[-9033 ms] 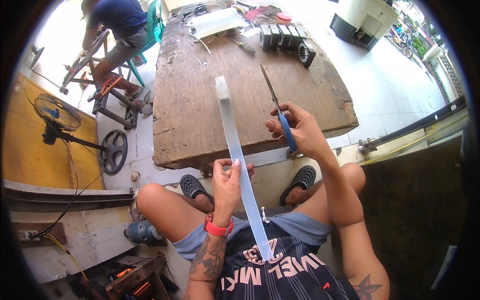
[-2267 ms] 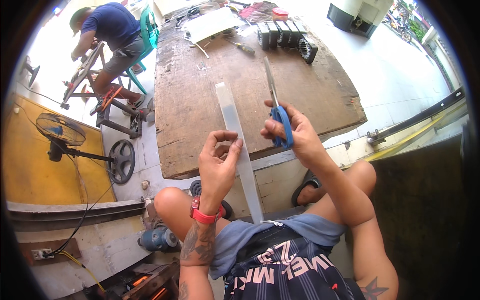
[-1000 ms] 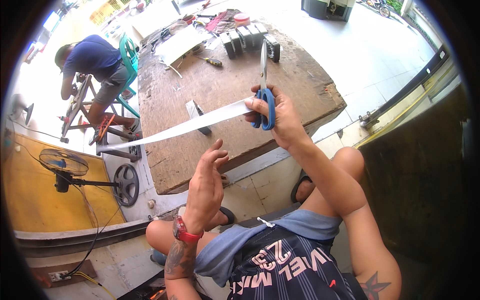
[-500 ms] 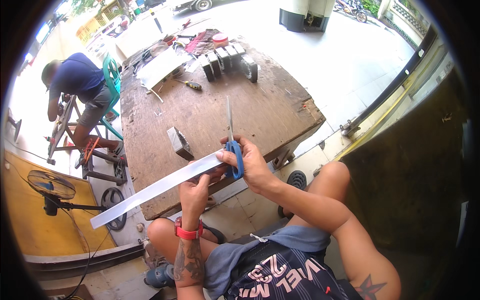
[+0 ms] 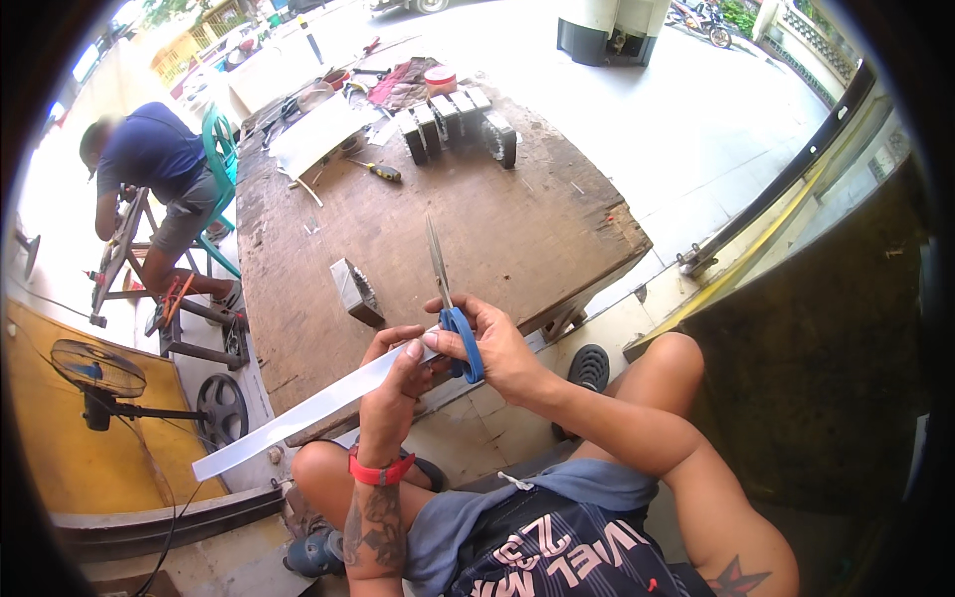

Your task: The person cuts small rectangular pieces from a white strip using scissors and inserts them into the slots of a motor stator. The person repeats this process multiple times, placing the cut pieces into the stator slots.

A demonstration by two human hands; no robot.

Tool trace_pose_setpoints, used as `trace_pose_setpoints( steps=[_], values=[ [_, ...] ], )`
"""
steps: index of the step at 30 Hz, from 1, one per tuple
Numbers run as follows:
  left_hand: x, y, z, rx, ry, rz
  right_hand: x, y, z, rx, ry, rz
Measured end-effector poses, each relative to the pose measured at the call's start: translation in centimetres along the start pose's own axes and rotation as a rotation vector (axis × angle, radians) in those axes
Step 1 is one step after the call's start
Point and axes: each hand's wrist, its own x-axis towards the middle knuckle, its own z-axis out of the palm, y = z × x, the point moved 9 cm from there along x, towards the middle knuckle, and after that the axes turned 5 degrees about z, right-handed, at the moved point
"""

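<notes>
Fingers [image 5: 408,361] narrowed on a pale strip [image 5: 298,412]
I see the left hand [image 5: 389,390] pinching it, the right hand [image 5: 505,362] gripping blue-handled scissors [image 5: 462,338].

Near the centre, the left hand [image 5: 390,390] is pinching a pale strip [image 5: 298,411] beside the right hand [image 5: 497,353], which is holding blue-handled scissors [image 5: 461,333]. A grey block [image 5: 354,292] is resting on the wooden tabletop [image 5: 487,234]; at upper left, a person [image 5: 154,154] is leaning forward.
</notes>
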Motion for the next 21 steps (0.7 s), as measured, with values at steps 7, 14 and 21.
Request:
trace_pose_setpoints(
  steps=[7,14,21],
  values=[
    [-0.3,0.2,-0.6,0.019,0.041,0.019,-1.2,-1.7,-1.2,-0.209,0.003,-0.053],
    [0.3,1.8,-2.0,0.030,0.197,0.166,-4.2,-1.5,-4.4,-0.628,0.078,0.048],
    [0.4,1.3,-2.1,0.004,0.202,0.151,-5.6,2.6,-5.4,-0.611,0.063,0.194]
  ],
)
